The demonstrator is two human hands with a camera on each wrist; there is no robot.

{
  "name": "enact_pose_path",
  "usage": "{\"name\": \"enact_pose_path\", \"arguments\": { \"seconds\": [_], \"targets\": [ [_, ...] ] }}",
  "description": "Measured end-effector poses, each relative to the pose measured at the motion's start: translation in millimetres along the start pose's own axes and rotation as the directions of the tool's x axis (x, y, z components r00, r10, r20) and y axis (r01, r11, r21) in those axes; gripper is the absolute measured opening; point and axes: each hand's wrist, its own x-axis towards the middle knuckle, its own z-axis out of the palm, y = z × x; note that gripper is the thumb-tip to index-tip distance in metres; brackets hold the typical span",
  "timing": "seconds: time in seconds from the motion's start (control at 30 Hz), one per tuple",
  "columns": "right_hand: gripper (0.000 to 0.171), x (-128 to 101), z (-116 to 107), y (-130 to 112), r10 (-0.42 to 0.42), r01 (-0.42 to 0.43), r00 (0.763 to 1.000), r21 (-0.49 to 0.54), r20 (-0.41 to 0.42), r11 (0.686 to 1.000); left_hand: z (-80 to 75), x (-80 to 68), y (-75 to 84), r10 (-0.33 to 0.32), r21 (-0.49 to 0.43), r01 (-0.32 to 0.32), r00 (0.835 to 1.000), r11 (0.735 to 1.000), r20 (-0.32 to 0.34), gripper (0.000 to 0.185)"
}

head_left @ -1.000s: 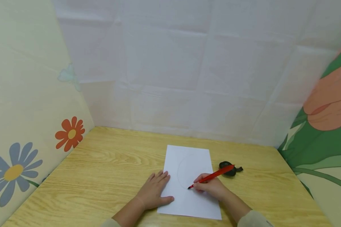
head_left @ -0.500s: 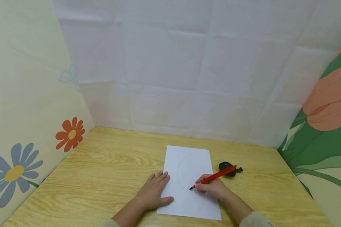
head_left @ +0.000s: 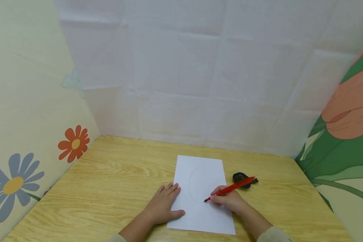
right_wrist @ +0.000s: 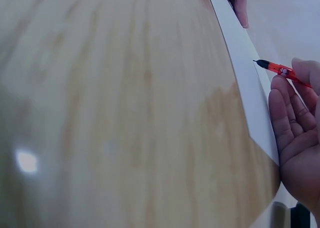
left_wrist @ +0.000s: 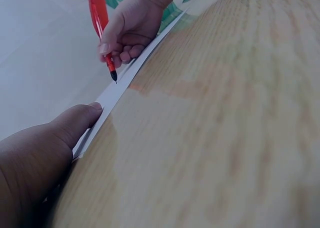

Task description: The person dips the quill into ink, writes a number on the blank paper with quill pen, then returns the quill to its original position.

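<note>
Red pen (head_left: 233, 187) pinched in right hand (head_left: 228, 200).

hands: two, bare | sleeves: pale beige (head_left: 272, 234), cuffs at wrists

no readable text, label, brand or number anywhere — the sheet of paper (head_left: 199, 195) carries only a faint pencilled curve, and the red pen (head_left: 231, 188) shows no legible marking.

- Right hand (head_left: 228, 201) pinching a red pen (head_left: 230, 189), tip down on white paper (head_left: 204, 215) beside a faint curved line
- Left hand (head_left: 163, 205) flat across paper's left edge
- Small black object (head_left: 240, 176) just right of paper on wooden table (head_left: 109, 188)
</note>
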Motion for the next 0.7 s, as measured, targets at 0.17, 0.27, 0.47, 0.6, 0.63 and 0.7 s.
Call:
{"name": "enact_pose_path", "arguments": {
  "seconds": [0.17, 0.27, 0.47, 0.6, 0.63, 0.7],
  "targets": [
    [0.027, -0.2, -1.5, 0.2, 0.007, -0.007, 1.000, -0.008, -0.013, 1.000, 0.2, 0.2, -0.7, 0.000, 0.000, 0.000, 1.000, 1.000, 0.002, 0.085],
    [0.028, 0.1, -2.6, 0.5, 0.012, -0.012, 1.000, -0.017, -0.015, 1.000, 0.8, 0.4, -1.1, -0.001, 0.003, 0.001, 1.000, 1.000, 0.003, 0.085],
    [0.027, -0.1, -4.7, -0.9, 0.025, -0.026, 0.999, -0.026, -0.021, 0.999, 0.6, 0.9, -0.8, -0.005, 0.002, 0.005, 1.000, 1.000, 0.007, 0.085],
    [0.027, -0.4, -6.3, -2.2, 0.019, -0.019, 0.999, -0.020, -0.026, 1.000, -0.3, 1.1, -0.1, -0.009, 0.002, 0.009, 1.000, 1.000, 0.015, 0.086],
    [0.027, -0.6, -6.8, -2.7, 0.015, -0.015, 1.000, -0.014, -0.026, 1.000, -0.4, 1.2, -0.1, -0.009, 0.003, 0.009, 1.000, 1.000, 0.017, 0.086],
    [0.027, -0.3, -7.9, -2.7, 0.003, -0.003, 1.000, -0.003, -0.024, 1.000, -0.9, 1.2, 0.1, -0.011, 0.003, 0.011, 1.000, 1.000, 0.021, 0.086]
  ]
}}
